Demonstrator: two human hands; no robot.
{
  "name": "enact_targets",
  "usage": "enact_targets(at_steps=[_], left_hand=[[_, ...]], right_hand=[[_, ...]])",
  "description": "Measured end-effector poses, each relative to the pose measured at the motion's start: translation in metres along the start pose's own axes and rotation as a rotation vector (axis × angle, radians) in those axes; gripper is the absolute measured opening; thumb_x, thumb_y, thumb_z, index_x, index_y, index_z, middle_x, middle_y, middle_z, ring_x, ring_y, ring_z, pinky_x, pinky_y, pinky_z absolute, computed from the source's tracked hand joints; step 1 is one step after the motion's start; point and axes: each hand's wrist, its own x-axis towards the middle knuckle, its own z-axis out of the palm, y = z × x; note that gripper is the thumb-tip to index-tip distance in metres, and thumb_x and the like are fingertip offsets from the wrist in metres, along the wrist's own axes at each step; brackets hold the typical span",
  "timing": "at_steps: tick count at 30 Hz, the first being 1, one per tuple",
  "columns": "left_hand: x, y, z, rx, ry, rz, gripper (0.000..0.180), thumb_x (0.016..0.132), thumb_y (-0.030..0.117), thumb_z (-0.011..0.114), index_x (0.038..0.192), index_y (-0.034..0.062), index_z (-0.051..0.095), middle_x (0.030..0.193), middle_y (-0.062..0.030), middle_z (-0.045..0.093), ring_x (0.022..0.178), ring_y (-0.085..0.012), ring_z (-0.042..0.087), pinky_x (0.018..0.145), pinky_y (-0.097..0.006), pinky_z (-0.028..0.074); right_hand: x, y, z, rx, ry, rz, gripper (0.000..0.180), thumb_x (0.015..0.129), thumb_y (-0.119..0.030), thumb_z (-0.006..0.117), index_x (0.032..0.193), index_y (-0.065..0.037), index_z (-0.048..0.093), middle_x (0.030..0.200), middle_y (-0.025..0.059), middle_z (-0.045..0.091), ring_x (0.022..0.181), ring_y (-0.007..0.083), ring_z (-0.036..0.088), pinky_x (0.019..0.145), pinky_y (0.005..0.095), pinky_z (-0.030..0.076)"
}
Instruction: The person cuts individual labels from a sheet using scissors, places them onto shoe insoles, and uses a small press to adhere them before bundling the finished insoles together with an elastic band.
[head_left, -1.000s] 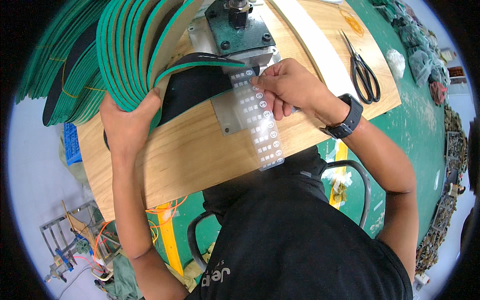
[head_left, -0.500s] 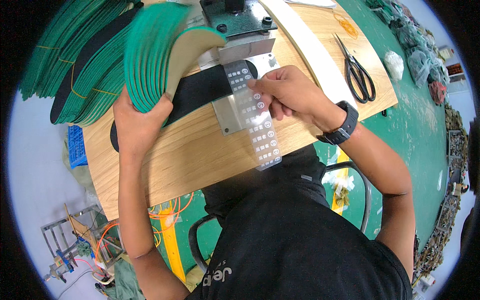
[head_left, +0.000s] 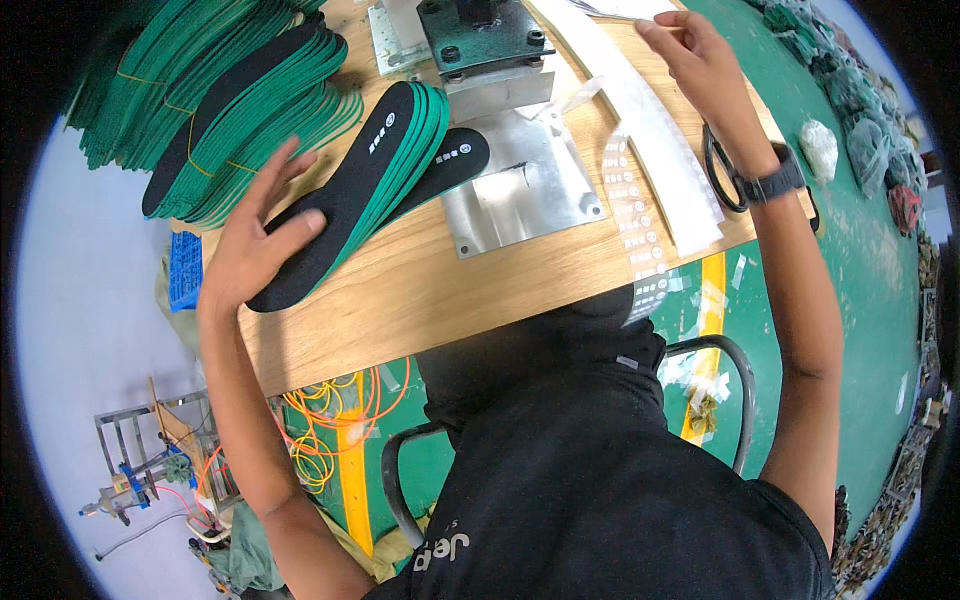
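Note:
A stack of green insoles with a black top one lies slanted on the table. My left hand is at its lower end, fingers spread, with the thumb over the black surface. Partly beneath it is another black insole, its marked end touching the metal plate below the press head. Small white marks show on both black insoles. My right hand is raised at the far right edge of the table, fingers apart, nothing visible in them. A clear strip of printed labels hangs over the table's front edge.
Bundles of green insoles tied with yellow bands are piled at the back left. A long white strip runs down the right side. Black-handled scissors are partly hidden by my right wrist. A blue crate stands below the left edge.
My left hand has put the insole stack down and loosened its grip. My right hand has let go of the label strip and moved up and right; the strip now lies farther right.

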Motion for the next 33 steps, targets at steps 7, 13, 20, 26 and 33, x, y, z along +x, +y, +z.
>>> enact_targets(at_steps=[7, 13, 20, 26, 33], left_hand=[[0.021, 0.006, -0.012, 0.441, -0.205, -0.212, 0.083, 0.056, 0.049, 0.083, 0.110, -0.0028, 0.046, 0.096, -0.0157, 0.053, 0.091, -0.0248, 0.051, 0.082, -0.035, 0.042], [-0.038, 0.056, 0.016, 0.698, 0.150, 0.109, 0.075, 0.052, 0.030, 0.086, 0.108, 0.0012, 0.046, 0.097, -0.0212, 0.056, 0.091, -0.0402, 0.052, 0.079, -0.044, 0.042], [-0.111, 0.024, 0.000, 0.300, 0.270, 0.101, 0.077, 0.055, 0.014, 0.083, 0.123, 0.0027, 0.050, 0.111, -0.0168, 0.057, 0.103, -0.0313, 0.055, 0.091, -0.038, 0.043], [-0.110, -0.008, 0.027, 0.274, 0.550, 0.234, 0.071, 0.055, 0.011, 0.083, 0.119, 0.0016, 0.053, 0.108, -0.0162, 0.057, 0.100, -0.0303, 0.056, 0.088, -0.036, 0.044], [-0.072, -0.030, -0.003, -0.154, 0.650, 0.398, 0.038, 0.087, 0.017, 0.050, 0.123, 0.0026, 0.052, 0.122, -0.0122, 0.054, 0.112, -0.0235, 0.051, 0.101, -0.036, 0.035]], right_hand=[[-0.104, -0.128, 0.049, 0.270, -0.420, -0.440, 0.018, 0.076, -0.014, 0.063, 0.090, -0.004, 0.057, 0.080, 0.0122, 0.056, 0.076, 0.0291, 0.058, 0.066, 0.0373, 0.048], [-0.071, -0.186, 0.111, 0.117, -0.247, -0.934, 0.044, 0.066, -0.020, 0.073, 0.099, 0.001, 0.053, 0.097, 0.0153, 0.059, 0.092, 0.0324, 0.056, 0.078, 0.0394, 0.047], [-0.067, -0.179, 0.121, -0.102, -0.698, -0.799, 0.055, 0.064, -0.033, 0.077, 0.099, 0.002, 0.054, 0.089, 0.0170, 0.060, 0.087, 0.0338, 0.058, 0.077, 0.0409, 0.044], [-0.083, -0.199, 0.136, -0.146, -0.657, -0.703, 0.053, 0.067, -0.037, 0.074, 0.094, 0.002, 0.052, 0.085, 0.0188, 0.058, 0.086, 0.0329, 0.056, 0.078, 0.0411, 0.042], [-0.085, -0.189, 0.096, -0.095, -0.602, -0.658, 0.048, 0.069, -0.031, 0.077, 0.094, 0.001, 0.052, 0.085, 0.0176, 0.057, 0.085, 0.0332, 0.057, 0.075, 0.0394, 0.044]])
